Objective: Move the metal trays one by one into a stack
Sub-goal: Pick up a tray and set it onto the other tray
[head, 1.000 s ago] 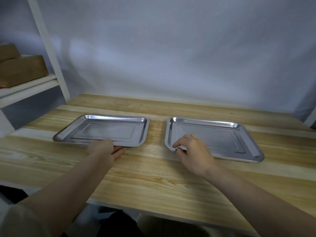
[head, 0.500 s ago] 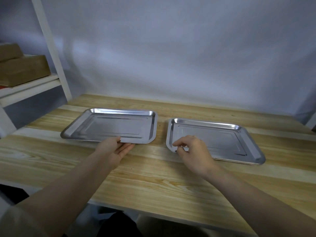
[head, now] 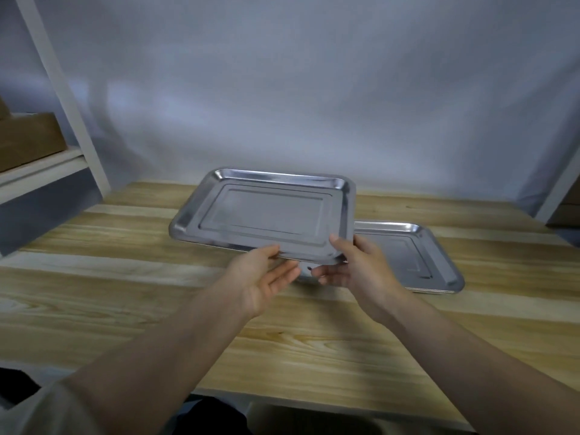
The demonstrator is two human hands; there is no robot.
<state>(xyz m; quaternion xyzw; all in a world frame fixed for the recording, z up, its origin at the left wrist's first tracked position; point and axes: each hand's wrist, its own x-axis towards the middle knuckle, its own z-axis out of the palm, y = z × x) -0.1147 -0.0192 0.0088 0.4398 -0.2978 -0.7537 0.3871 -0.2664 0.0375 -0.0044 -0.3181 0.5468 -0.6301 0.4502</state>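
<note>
The left hand [head: 263, 277] is now carrying the lifted tray [head: 266, 215] clear of the bench [head: 125, 302]. Half a second ago that tray was only just rising at its near edge, close to the left half of the bench; a second ago it was lying flat there. It is now hanging in the air above the middle of the bench, tilted so that its far edge is higher than its near edge, and its right end is overlapping the left end of the second tray [head: 417, 255] as seen from the head camera.

The left hand is pinching the near rim of the lifted tray, thumb on top and fingers curled loosely underneath, palm turned upward. The right hand [head: 354, 265], which was resting with its fingertips on the near left corner of the second tray in both earlier pictures, is now gripping the near right corner of the lifted tray, thumb on the rim and fingers below it. So both hands are closed on the same tray.

The second tray is lying flat where it was, toward the right side of the bench. Whether it is one tray or several nested cannot be told for sure.

At the left edge of the view, brown cardboard boxes [head: 28, 139] are sitting on a white shelf [head: 40, 171].
</note>
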